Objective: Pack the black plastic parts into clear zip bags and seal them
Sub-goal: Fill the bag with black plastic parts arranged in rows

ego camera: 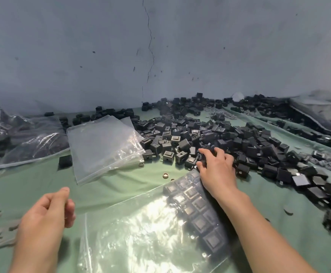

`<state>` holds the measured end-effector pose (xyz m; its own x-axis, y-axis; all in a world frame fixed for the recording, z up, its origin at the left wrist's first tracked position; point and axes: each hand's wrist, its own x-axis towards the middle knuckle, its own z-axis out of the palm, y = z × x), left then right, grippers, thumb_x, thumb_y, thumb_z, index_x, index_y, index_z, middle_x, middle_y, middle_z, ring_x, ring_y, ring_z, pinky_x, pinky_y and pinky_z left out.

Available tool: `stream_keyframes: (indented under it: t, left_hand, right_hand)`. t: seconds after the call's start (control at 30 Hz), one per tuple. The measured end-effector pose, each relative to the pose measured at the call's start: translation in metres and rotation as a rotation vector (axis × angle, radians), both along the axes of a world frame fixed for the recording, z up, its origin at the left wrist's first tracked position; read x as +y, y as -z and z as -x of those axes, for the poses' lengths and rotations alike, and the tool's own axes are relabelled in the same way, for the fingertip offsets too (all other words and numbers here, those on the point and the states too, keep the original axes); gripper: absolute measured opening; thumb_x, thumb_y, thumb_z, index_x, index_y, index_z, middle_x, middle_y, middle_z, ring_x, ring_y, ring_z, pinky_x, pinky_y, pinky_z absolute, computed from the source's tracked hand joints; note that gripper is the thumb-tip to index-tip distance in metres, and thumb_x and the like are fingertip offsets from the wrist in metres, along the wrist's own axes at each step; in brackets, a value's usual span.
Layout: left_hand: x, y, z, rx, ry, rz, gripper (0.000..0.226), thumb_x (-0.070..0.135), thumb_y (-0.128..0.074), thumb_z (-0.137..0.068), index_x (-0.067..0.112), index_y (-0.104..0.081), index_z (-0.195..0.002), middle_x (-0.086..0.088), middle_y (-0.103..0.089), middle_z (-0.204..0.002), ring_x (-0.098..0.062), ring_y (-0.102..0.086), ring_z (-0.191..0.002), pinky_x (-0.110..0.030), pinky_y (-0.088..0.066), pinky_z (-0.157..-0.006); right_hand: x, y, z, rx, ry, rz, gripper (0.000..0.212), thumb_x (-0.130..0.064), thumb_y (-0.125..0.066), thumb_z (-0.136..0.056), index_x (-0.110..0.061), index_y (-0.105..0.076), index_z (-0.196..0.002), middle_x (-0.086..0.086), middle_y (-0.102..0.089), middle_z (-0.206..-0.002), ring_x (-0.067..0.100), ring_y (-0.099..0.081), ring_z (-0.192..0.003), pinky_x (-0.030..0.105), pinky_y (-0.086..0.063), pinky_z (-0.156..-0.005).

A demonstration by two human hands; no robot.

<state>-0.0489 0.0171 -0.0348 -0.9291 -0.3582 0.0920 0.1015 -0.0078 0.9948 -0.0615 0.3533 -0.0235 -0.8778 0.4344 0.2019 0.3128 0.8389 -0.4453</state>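
Judging the black parts [229, 138] heaped at middle right, we expect small, light, rigid blocks, easy to scoop several at once by their flat sides. Our right hand [217, 166] curls around a few at the heap's near edge. The zip bag [141, 229], lower centre, looks limp and slippery, best held at its mouth; our left hand [44, 215], lower left, hangs loosely curled, empty.

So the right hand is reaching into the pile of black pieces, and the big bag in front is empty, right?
Not quite. The right hand is reaching into the pile of black pieces, but the big bag in front is not empty. The head view shows rows of black pieces already lying inside it along its right side.
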Motion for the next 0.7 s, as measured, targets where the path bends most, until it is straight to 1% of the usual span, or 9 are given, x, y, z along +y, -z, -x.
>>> stream_keyframes:
  t: [0.07, 0.13, 0.23, 0.27, 0.37, 0.43, 0.47, 0.57, 0.7]
  left_hand:
    - [0.0, -0.001, 0.003, 0.031, 0.005, -0.004, 0.028, 0.051, -0.063, -0.077, 0.027, -0.063, -0.062, 0.009, -0.058, -0.052, -0.002, -0.047, -0.04, -0.035, -0.039, -0.061]
    - [0.0, -0.002, 0.005, 0.041, 0.009, -0.007, 0.028, 0.059, -0.062, -0.068, 0.032, -0.065, -0.06, 0.009, -0.058, -0.054, -0.003, -0.048, -0.042, -0.036, -0.041, -0.062]
    - [0.0, -0.005, 0.008, 0.027, 0.005, -0.016, 0.028, 0.061, -0.062, -0.064, 0.034, -0.067, -0.06, 0.01, -0.058, -0.053, -0.011, -0.048, -0.049, -0.036, -0.041, -0.063]
    - [0.0, -0.006, 0.009, 0.021, 0.004, -0.017, 0.028, 0.062, -0.062, -0.063, 0.034, -0.067, -0.06, 0.01, -0.058, -0.053, -0.014, -0.048, -0.052, -0.036, -0.041, -0.063]
    - [0.002, -0.012, 0.008, 0.026, -0.01, -0.026, 0.024, 0.056, -0.062, -0.071, 0.036, -0.066, -0.059, 0.011, -0.058, -0.053, -0.018, -0.047, -0.056, -0.037, -0.042, -0.064]
    - [0.003, -0.012, 0.007, 0.035, -0.011, -0.019, 0.026, 0.049, -0.062, -0.082, 0.036, -0.066, -0.059, 0.01, -0.058, -0.053, -0.018, -0.048, -0.057, -0.037, -0.043, -0.065]
    - [0.003, -0.012, 0.006, 0.042, -0.009, -0.018, 0.028, 0.045, -0.062, -0.085, 0.036, -0.066, -0.059, 0.01, -0.058, -0.053, -0.018, -0.048, -0.057, -0.037, -0.043, -0.066]
    - [0.001, -0.011, 0.004, 0.052, 0.002, -0.023, 0.034, 0.039, -0.061, -0.091, 0.035, -0.065, -0.058, 0.01, -0.058, -0.054, -0.018, -0.047, -0.058, -0.037, -0.043, -0.065]
    - [-0.002, -0.008, 0.004, 0.048, 0.002, -0.056, 0.033, 0.034, -0.06, -0.094, 0.025, -0.061, -0.063, 0.01, -0.057, -0.054, -0.018, -0.046, -0.058, -0.035, -0.042, -0.064]
  right_hand:
    - [-0.002, -0.003, 0.013, -0.064, -0.032, 0.013, 0.046, -0.033, -0.047, -0.105, -0.033, -0.038, -0.149, 0.009, -0.013, -0.165, 0.036, -0.007, -0.149, 0.061, -0.028, -0.115]
    - [0.001, -0.005, 0.019, -0.147, -0.073, 0.014, 0.051, -0.038, -0.049, -0.104, -0.032, -0.034, -0.152, 0.008, -0.006, -0.166, 0.036, 0.0, -0.151, 0.063, -0.026, -0.114]
    - [0.01, -0.007, 0.019, -0.244, -0.129, -0.01, 0.067, -0.049, -0.06, -0.095, -0.032, -0.03, -0.152, 0.007, -0.004, -0.165, 0.037, 0.001, -0.151, 0.062, -0.029, -0.113]
    - [0.012, -0.007, 0.017, -0.253, -0.142, -0.03, 0.066, -0.049, -0.062, -0.093, -0.032, -0.032, -0.15, 0.008, -0.007, -0.164, 0.038, -0.002, -0.15, 0.061, -0.032, -0.112]
    - [0.019, -0.008, 0.013, -0.222, -0.166, -0.112, 0.047, -0.045, -0.062, -0.095, -0.034, -0.039, -0.134, 0.004, -0.019, -0.156, 0.033, -0.013, -0.145, 0.048, -0.046, -0.098]
    - [0.026, -0.008, 0.008, -0.188, -0.162, -0.157, 0.034, -0.042, -0.061, -0.094, -0.035, -0.04, -0.12, 0.002, -0.026, -0.151, 0.027, -0.02, -0.139, 0.037, -0.043, -0.082]
    - [0.031, -0.007, 0.004, -0.17, -0.156, -0.172, 0.028, -0.04, -0.06, -0.093, -0.034, -0.041, -0.113, 0.001, -0.027, -0.151, 0.025, -0.021, -0.138, 0.036, -0.041, -0.079]
    - [0.045, -0.001, -0.011, -0.097, -0.143, -0.194, 0.015, -0.04, -0.056, -0.096, -0.033, -0.045, -0.104, 0.0, -0.026, -0.157, 0.024, -0.024, -0.142, 0.037, -0.045, -0.082]
    - [0.053, 0.012, -0.03, -0.011, -0.11, -0.22, 0.014, -0.041, -0.055, -0.098, -0.03, -0.053, -0.105, 0.0, -0.017, -0.16, 0.029, -0.045, -0.125, 0.039, -0.049, -0.084]
